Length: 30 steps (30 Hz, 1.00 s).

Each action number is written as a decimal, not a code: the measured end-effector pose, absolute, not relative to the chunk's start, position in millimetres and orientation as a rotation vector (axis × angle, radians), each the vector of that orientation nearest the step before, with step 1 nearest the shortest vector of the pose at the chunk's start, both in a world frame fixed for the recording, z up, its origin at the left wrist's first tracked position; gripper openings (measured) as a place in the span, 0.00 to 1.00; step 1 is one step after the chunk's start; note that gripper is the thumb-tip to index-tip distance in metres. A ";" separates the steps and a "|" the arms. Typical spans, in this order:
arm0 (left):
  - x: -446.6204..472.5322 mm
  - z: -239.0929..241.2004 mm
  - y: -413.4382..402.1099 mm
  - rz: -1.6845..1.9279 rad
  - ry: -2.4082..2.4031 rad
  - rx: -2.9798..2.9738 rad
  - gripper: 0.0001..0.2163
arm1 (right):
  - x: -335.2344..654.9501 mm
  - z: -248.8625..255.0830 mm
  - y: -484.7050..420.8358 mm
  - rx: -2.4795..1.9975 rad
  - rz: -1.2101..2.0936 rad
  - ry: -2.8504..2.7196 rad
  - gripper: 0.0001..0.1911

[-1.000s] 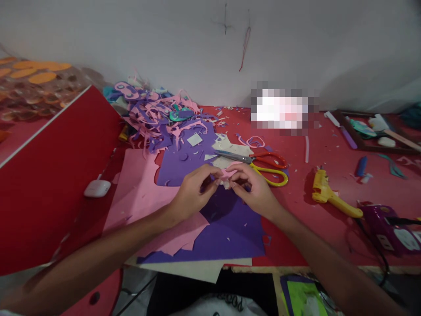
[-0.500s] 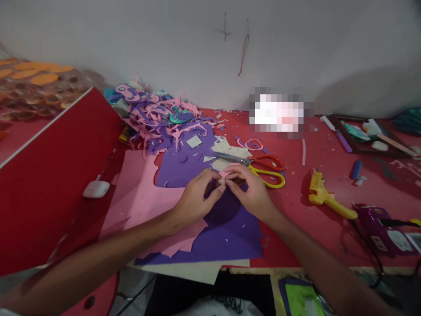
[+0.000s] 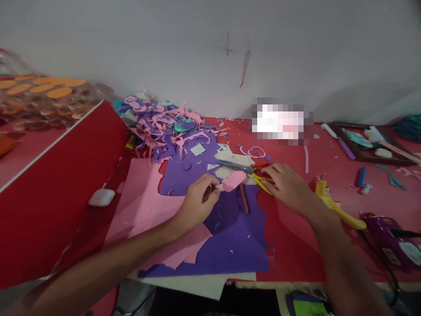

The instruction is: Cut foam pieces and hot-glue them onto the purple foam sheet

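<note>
My left hand [image 3: 200,197] is closed, pinching a small pink foam cutout [image 3: 234,181] with a little white piece at its near end. My right hand [image 3: 285,186] has its fingers and thumb at the red and yellow handles of the scissors [image 3: 235,166], gripping them. The scissors' blades point left over whitish scraps, and the hand partly hides the handles. Beneath the hands lie a purple foam sheet [image 3: 241,245] and a pink foam sheet [image 3: 141,210]. A dark reddish stick [image 3: 244,199] rests on the purple sheet just below the cutout.
Pink and purple offcuts [image 3: 161,118] are heaped at the back left. A red panel [image 3: 62,188] stands left, beside a white earbud case [image 3: 101,197]. To the right are a yellow glue gun [image 3: 338,210], a purple device [image 3: 394,241] with a cable, and a dark tray [image 3: 338,131].
My right hand has left the small piece and moved right onto the scissors' handles. The pink cutout stays in my left hand, now in plain sight. The view has tilted up slightly.
</note>
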<state>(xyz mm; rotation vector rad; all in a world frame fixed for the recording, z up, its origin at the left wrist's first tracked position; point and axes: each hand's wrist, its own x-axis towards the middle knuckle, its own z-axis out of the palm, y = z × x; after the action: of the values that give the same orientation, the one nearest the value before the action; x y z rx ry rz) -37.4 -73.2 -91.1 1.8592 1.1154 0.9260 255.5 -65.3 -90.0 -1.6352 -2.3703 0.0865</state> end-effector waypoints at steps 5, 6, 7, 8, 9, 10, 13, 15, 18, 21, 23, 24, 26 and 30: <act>-37.3 -94.1 -73.0 0.933 1.125 1.858 0.07 | 269.3 -93.2 -65.5 -1.725 0.046 -2.257 0.14; -37.2 -94.2 -73.1 0.934 1.126 1.865 0.07 | 270.5 -95.0 -64.5 -1.729 0.058 -2.261 0.14; -37.1 -94.3 -73.1 0.936 1.126 1.871 0.07 | 271.5 -97.1 -63.1 -1.713 0.082 -2.292 0.14; -37.0 -94.4 -73.1 0.937 1.124 1.878 0.07 | 272.2 -99.4 -61.5 -1.685 0.107 -2.333 0.14; -36.8 -94.4 -73.0 0.938 1.120 1.882 0.07 | 272.7 -101.8 -59.8 -1.656 0.124 -2.369 0.15; -36.8 -94.5 -72.9 0.938 1.118 1.883 0.07 | 273.0 -104.1 -58.2 -1.635 0.129 -2.390 0.16; -36.7 -94.5 -72.6 0.926 1.111 1.882 0.07 | 273.1 -109.5 -55.2 -1.627 0.093 -2.390 0.18; -36.8 -94.2 -72.3 0.916 1.114 1.880 0.07 | 272.6 -111.2 -54.6 -1.630 0.060 -2.392 0.18; -37.1 -93.7 -72.0 0.916 1.122 1.875 0.07 | 271.8 -111.5 -54.9 -1.632 0.030 -2.393 0.17; -37.2 -93.5 -71.8 0.923 1.124 1.867 0.07 | 271.0 -109.8 -55.2 -1.629 0.029 -2.359 0.17; -37.3 -93.4 -71.9 0.930 1.122 1.867 0.07 | 269.6 -108.2 -55.5 -1.623 0.036 -2.331 0.18; -37.3 -93.4 -72.0 0.933 1.120 1.870 0.06 | 268.4 -107.3 -55.7 -1.620 0.039 -2.315 0.18; -37.3 -93.5 -72.2 0.935 1.115 1.872 0.06 | 264.9 -105.5 -56.4 -1.608 0.044 -2.280 0.18; -37.8 -94.1 -72.6 0.931 1.105 1.860 0.06 | 257.0 -102.3 -58.7 -1.566 0.061 -2.185 0.19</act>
<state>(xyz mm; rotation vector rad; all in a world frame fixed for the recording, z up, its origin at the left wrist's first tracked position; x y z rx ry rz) -37.8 -72.6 -94.1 1.8601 1.1052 0.9307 257.0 -58.7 -102.3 -1.5658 -2.1847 0.0613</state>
